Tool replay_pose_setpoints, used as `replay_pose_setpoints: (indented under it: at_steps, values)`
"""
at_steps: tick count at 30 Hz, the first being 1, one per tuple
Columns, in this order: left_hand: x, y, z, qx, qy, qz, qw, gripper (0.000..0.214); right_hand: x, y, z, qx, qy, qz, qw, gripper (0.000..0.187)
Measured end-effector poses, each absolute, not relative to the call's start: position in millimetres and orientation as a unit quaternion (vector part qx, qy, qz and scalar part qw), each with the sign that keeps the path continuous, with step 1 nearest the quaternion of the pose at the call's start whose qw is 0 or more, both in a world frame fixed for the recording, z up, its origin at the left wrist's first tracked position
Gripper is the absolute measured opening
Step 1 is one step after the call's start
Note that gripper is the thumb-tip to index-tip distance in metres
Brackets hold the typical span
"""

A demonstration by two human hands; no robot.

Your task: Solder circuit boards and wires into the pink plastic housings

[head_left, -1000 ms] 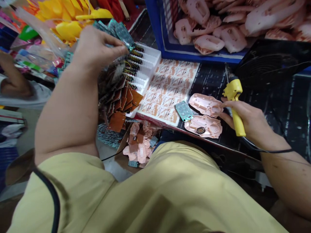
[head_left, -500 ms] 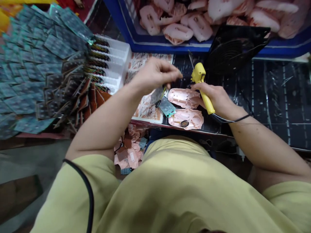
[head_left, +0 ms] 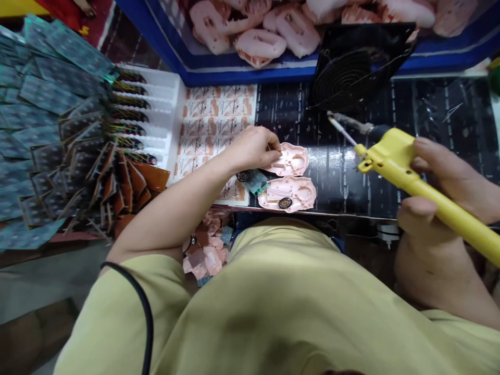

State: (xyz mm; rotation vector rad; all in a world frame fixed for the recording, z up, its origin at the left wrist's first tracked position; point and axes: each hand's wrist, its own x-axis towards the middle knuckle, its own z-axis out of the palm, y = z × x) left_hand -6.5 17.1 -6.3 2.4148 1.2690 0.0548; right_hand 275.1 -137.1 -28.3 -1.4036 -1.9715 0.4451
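Note:
My right hand (head_left: pixel 453 172) is wrapped around the handle of a yellow soldering gun (head_left: pixel 402 161), its metal tip pointing up and left above the black mat. My left hand (head_left: pixel 253 148) is pinched at the left end of the upper pink plastic shell (head_left: pixel 296 160); whatever lies between its fingertips is hidden. Just below sits a second pink shell (head_left: pixel 305 194), with a small round black speaker (head_left: pixel 285 203) in it. A green circuit board (head_left: pixel 253 181) rests against the shells' left side, under my left wrist, beside another dark round part (head_left: pixel 242 176).
Behind the mat stands a blue crate (head_left: pixel 187 70) of pink shells, a black fan (head_left: pixel 347 78) leaning before it. To the left are a white foam tray (head_left: pixel 166 104) with wired parts and a large pile of circuit boards (head_left: pixel 50 94). A printed sheet (head_left: pixel 203 122) covers part of the bench.
My right hand has carried the soldering gun rightward and nearer to me, away from the shells. My left hand has come down onto the upper shell. The camera view has shifted slightly.

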Motion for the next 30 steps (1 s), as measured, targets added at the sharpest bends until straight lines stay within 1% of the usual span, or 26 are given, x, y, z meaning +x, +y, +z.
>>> replay_pose_setpoints:
  at_steps: [5,10,12,16,18,22,24,28,30]
  values:
    - [-1.0,16.8,-4.6,0.87,0.458,-0.01,0.185,0.021,275.1,-130.4,-34.4,-0.537,-0.74,0.156,0.375,0.042]
    - [3.0,14.5,-0.1,0.863,0.466,-0.015,0.196,0.016,275.1,-125.8,-46.4,-0.471,-0.748,0.076,0.462,0.025]
    - [2.7,14.4,0.3,0.863,0.464,-0.011,0.197,0.015,274.8,-123.8,-51.0,-0.476,-0.748,0.079,0.456,0.019]
    - [2.6,15.2,-0.5,0.866,0.461,-0.013,0.191,0.016,272.8,-117.3,-53.7,-0.509,-0.735,0.139,0.426,0.029]
    - [3.5,15.4,-0.5,0.864,0.465,-0.019,0.192,0.016,271.2,-113.7,-51.1,-0.5,-0.737,0.165,0.423,0.03]
    - [5.5,15.2,-0.4,0.857,0.478,-0.028,0.191,0.016,269.8,-109.1,-42.4,-0.465,-0.76,0.176,0.419,0.022]
    - [5.4,15.3,-1.3,0.857,0.478,-0.025,0.192,0.016,271.6,-108.9,-39.9,-0.443,-0.761,0.159,0.446,0.019]
    - [3.5,16.1,-4.6,0.864,0.465,-0.012,0.191,0.015,279.4,-111.6,-41.4,-0.425,-0.711,0.082,0.554,0.016]
    - [3.0,16.3,-5.6,0.868,0.46,-0.006,0.188,0.015,283.0,-115.0,-43.3,-0.428,-0.71,0.066,0.555,0.016]
